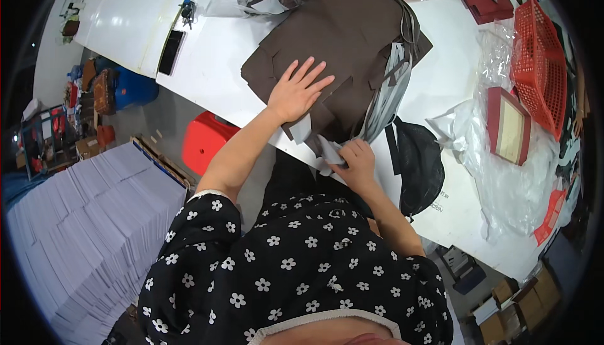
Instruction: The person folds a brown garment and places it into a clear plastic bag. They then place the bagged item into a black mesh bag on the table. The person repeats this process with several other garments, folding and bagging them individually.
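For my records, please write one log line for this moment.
left hand: flat on brown sheet stack | right hand: pinching grey strip

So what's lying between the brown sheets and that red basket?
In the head view, bare white table lies between the brown sheets and the red basket, then crumpled clear plastic right beside the basket.
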Demonstrator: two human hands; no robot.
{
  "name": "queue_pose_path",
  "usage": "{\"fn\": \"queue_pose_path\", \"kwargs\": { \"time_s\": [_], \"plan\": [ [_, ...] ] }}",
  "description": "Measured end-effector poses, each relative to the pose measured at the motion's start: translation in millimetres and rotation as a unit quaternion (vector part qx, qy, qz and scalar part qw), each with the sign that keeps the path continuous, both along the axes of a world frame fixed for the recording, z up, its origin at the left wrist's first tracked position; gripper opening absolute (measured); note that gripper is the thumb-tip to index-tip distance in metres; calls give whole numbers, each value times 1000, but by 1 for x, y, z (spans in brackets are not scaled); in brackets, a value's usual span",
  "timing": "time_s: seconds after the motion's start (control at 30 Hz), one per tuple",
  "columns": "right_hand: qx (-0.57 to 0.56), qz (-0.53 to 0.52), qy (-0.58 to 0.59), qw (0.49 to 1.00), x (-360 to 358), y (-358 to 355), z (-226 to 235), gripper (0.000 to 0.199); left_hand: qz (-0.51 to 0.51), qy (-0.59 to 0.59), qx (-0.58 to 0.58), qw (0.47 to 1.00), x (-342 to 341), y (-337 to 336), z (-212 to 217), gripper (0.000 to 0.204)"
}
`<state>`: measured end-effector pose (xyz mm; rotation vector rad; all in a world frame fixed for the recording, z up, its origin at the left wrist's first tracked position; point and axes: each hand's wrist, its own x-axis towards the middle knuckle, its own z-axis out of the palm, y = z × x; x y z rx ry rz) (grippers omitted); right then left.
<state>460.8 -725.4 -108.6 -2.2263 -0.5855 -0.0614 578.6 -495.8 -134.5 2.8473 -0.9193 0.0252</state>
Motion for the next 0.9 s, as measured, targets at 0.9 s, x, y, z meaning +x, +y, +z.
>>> {"fn": "queue_pose_path", "kwargs": {
  "time_s": [0.9],
  "plan": [
    [-368,253,48,893,52,27,-1,12,4,6,-50,999,3,0,10,52]
  ]
}}
